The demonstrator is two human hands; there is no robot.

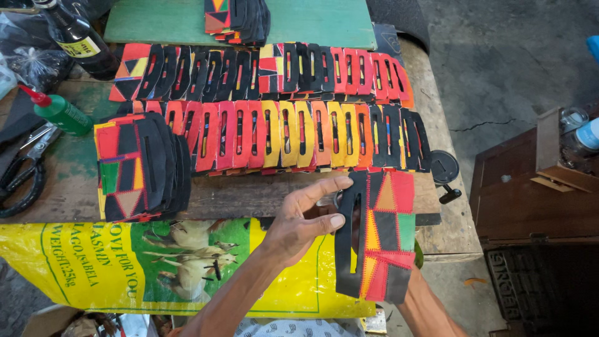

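Patchwork piece point(380, 240), black-backed with a slot, held upright at table point(249, 196) edge: left hand point(306, 218) pinching its left edge, right hand hidden behind, grip unclear.

I count two long rows of patchwork pieces point(299, 134) overlapped on the table, too many and too tightly lapped to number exactly, plus two stacks point(140, 168) of them. One piece point(377, 234) is held up. I also see one dark bottle point(78, 37), one green squeeze bottle point(59, 112) and one pair of scissors point(25, 168).
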